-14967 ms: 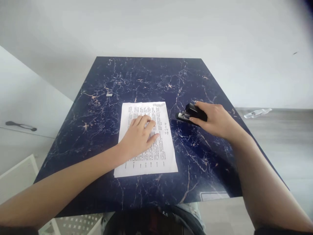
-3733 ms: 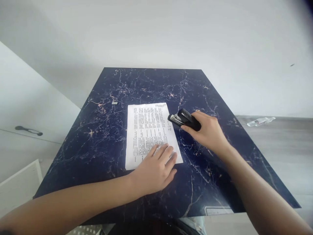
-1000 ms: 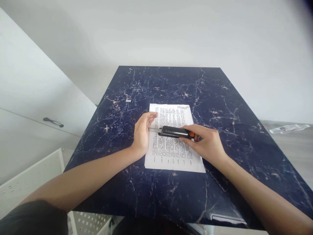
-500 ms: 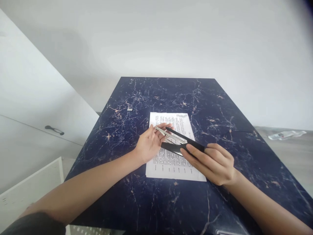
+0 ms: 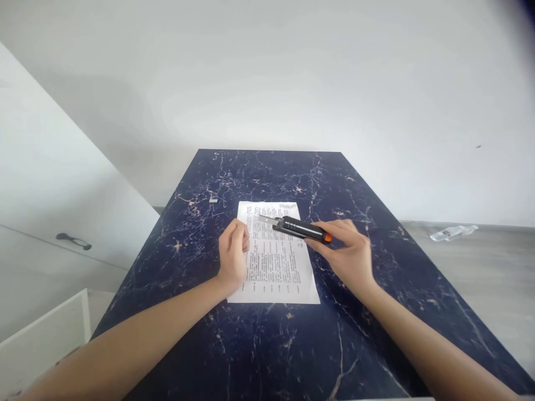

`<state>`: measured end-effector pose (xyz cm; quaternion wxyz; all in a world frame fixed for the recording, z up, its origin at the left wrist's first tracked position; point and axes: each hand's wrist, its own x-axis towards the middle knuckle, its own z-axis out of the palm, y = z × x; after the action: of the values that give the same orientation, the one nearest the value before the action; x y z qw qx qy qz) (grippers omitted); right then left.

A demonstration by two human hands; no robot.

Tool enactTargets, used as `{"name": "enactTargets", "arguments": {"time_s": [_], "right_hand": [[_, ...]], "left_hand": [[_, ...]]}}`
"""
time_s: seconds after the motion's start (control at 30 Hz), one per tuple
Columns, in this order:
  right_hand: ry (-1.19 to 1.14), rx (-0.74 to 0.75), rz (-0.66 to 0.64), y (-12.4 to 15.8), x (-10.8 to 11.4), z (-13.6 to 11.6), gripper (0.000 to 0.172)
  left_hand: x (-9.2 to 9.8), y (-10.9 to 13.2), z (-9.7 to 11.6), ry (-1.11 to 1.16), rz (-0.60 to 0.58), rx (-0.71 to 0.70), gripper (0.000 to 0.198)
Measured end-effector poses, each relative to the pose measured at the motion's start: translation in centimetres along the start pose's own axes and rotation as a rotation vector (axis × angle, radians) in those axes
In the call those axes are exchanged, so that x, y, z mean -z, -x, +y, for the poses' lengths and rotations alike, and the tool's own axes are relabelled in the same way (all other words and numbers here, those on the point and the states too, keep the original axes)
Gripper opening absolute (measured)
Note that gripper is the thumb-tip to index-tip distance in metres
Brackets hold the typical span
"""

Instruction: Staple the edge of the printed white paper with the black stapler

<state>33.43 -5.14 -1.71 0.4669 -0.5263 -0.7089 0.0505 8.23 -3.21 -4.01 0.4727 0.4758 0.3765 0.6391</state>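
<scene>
Printed white paper lies on the dark blue marbled table. Over its right part, a black stapler with an orange end and a metal strip sticking out at its front is held by the orange end in my right hand, between thumb and fingers. My left hand is at the paper's left edge with its fingers curled closed; what they hold, if anything, is hidden.
A small pale block rests on the table beyond my left hand. A clear plastic item lies on the floor at the right. A white cabinet with a dark handle stands at the left.
My left hand has moved away from the stapler's front and its fingers have closed. The stapler has been turned in my right hand, and its widely parted top and base now look closer together.
</scene>
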Motion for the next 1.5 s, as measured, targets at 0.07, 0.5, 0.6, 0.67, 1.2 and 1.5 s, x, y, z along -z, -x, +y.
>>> {"name": "enactTargets", "arguments": {"time_s": [0.07,0.5,0.6,0.67,1.2,1.5], "right_hand": [[-0.134,-0.168,-0.121,0.1,-0.6,-0.1,0.023],[-0.195,-0.201,-0.293,0.4,-3.7,0.7,0.026],[-0.145,-0.161,-0.329,-0.3,-2.5,1.1,0.043],[-0.204,-0.047,-0.304,-0.9,-1.1,1.0,0.052],[-0.686,0.361,-0.556,-0.8,0.9,-1.3,0.019],[-0.627,-0.581,-0.059,-2.9,1.0,8.4,0.03]], "left_hand": [[-0.3,2.0,0.5,-0.111,-0.19,-0.232,0.033],[-2.1,6.1,0.2,-0.179,-0.567,-0.357,0.027],[-2.3,5.8,0.2,-0.154,-0.576,-0.265,0.028],[-2.3,5.9,0.2,-0.129,-0.566,-0.157,0.03],[-2.0,5.9,0.1,-0.275,-0.729,-0.012,0.014],[0.6,-0.2,1.8,-0.326,-0.218,-0.375,0.024]]}}
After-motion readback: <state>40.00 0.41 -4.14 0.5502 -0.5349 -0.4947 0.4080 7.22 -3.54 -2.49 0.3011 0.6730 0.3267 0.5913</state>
